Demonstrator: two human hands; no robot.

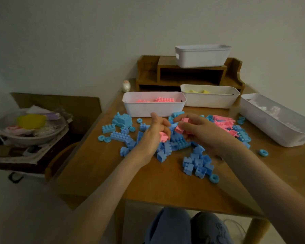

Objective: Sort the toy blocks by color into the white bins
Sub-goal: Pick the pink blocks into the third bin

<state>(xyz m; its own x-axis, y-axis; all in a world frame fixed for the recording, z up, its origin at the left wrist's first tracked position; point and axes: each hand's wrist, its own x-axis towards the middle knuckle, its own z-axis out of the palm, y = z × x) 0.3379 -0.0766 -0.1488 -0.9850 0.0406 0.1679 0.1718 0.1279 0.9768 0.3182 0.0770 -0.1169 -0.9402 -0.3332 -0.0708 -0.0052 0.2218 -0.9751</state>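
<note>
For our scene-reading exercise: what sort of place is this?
Probably a room at home: a wooden table against a plain wall, a desktop shelf, and a bowl of oddments beside it.
</note>
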